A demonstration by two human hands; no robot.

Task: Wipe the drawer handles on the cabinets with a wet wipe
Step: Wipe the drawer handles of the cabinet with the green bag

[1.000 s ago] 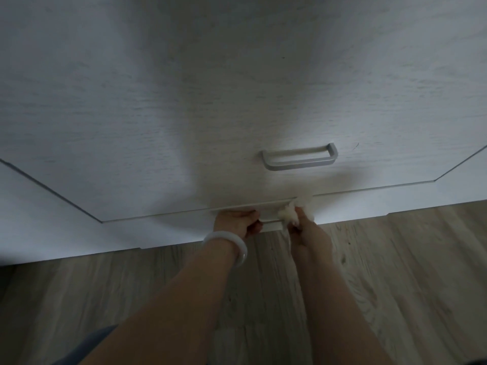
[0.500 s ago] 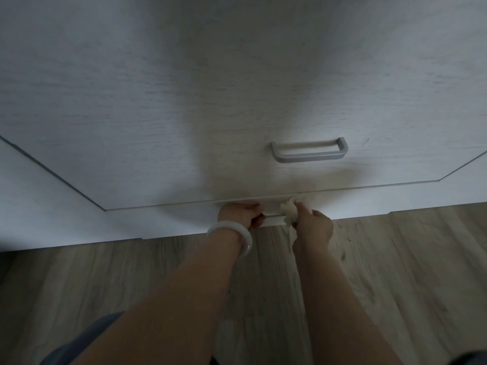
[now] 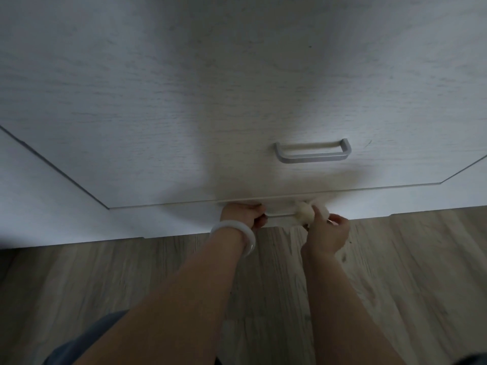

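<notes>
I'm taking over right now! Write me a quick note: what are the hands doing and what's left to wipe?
Left hand: grip on the left end of the lower drawer handle.
Right hand: holds the bunched wet wipe against the right part of that handle.
Done: lower handle is being wiped; can't tell how clean it is.
Left: finish it; the upper drawer handle is untouched now, wiped or not I can't tell.

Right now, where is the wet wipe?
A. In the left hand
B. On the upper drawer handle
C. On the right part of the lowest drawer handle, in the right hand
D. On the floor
C: the right hand holds the bunched wet wipe around the lowest drawer handle, while the left hand grips that handle's left end.
</notes>
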